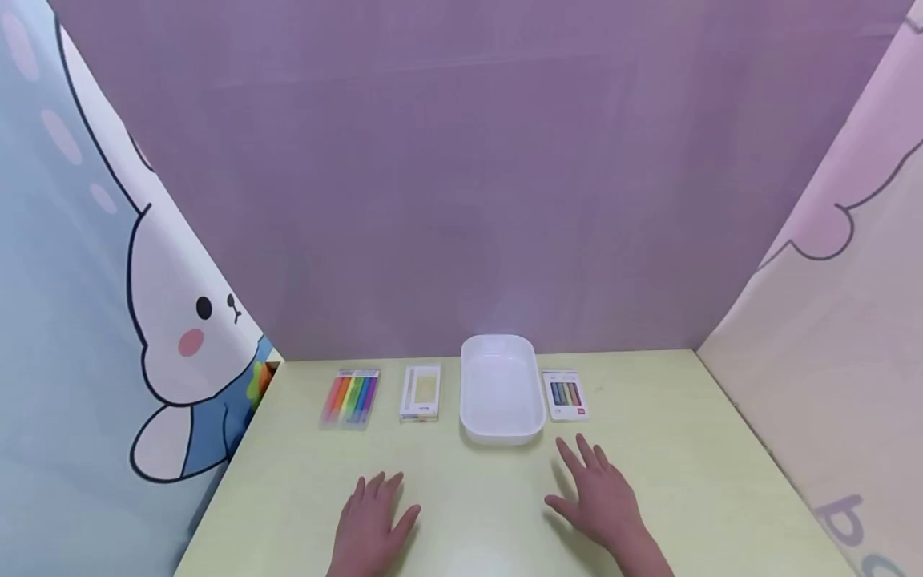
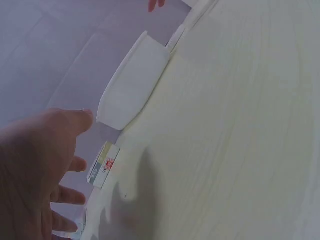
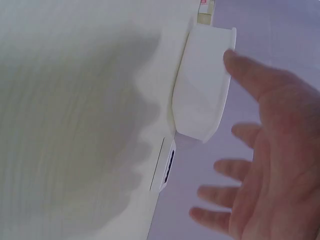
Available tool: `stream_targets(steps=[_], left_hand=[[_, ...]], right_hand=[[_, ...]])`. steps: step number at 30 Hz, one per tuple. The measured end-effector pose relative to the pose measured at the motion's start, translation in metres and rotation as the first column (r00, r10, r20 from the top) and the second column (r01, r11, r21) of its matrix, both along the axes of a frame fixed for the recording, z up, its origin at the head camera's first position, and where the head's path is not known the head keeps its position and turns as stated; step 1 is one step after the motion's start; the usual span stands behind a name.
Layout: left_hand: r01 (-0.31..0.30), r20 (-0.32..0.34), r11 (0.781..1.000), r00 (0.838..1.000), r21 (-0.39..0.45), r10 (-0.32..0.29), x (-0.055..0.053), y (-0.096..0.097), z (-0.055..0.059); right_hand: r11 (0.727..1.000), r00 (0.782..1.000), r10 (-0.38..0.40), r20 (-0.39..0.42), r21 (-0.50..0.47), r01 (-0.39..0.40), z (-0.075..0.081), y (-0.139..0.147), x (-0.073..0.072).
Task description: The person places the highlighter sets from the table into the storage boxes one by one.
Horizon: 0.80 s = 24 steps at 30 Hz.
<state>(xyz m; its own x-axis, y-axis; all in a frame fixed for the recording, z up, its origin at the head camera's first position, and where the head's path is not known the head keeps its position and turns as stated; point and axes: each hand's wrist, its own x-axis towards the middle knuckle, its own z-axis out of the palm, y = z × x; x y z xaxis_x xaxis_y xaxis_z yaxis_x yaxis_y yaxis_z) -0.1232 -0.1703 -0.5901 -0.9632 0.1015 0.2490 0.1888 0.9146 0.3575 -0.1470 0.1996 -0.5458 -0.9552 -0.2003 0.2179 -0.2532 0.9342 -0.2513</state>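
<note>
My left hand (image 1: 371, 525) hovers over the near left part of the table with fingers spread, holding nothing. On the right, my right hand (image 1: 598, 497) is also spread and holds nothing, its fingertips just short of a small white box with coloured sticks in its window (image 1: 566, 395). A white plastic tray (image 1: 502, 433) stands between the hands, farther back. Left of it lies a white box with a yellowish panel (image 1: 421, 394). Farthest left is a clear pack of rainbow-coloured markers (image 1: 350, 399). Both wrist views show the tray's outer side beyond the thumbs.
The pale yellow table (image 1: 469, 497) ends at a purple back wall (image 1: 461, 200). A blue panel with a cartoon rabbit (image 1: 180, 336) closes off the left side, and a pinkish printed panel (image 1: 815, 361) the right.
</note>
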Motion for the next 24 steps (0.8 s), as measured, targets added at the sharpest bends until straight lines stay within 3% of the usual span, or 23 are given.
stream_targets(steps=[4, 11, 19, 24], left_hand=[[0.015, -0.044, 0.999, 0.999, 0.033, -0.014, -0.008, 0.001, -0.005], [0.052, 0.020, 0.988, 0.998, 0.147, -0.056, -0.022, 0.011, 0.000], [0.099, 0.063, 0.968, 0.991, 0.229, -0.117, -0.054, 0.029, 0.030], [0.130, 0.037, 0.964, 0.989, 0.234, -0.142, -0.067, 0.037, 0.044]], right_hand=[[1.000, 1.000, -0.028, 0.012, 0.011, 0.028, 0.002, 0.002, -0.006], [0.998, 0.998, -0.057, 0.025, 0.003, 0.057, 0.002, 0.000, -0.012], [0.997, 0.997, -0.074, -0.001, 0.003, 0.074, 0.014, -0.006, -0.027], [0.997, 0.997, -0.073, 0.022, 0.006, 0.073, 0.019, -0.007, -0.029]])
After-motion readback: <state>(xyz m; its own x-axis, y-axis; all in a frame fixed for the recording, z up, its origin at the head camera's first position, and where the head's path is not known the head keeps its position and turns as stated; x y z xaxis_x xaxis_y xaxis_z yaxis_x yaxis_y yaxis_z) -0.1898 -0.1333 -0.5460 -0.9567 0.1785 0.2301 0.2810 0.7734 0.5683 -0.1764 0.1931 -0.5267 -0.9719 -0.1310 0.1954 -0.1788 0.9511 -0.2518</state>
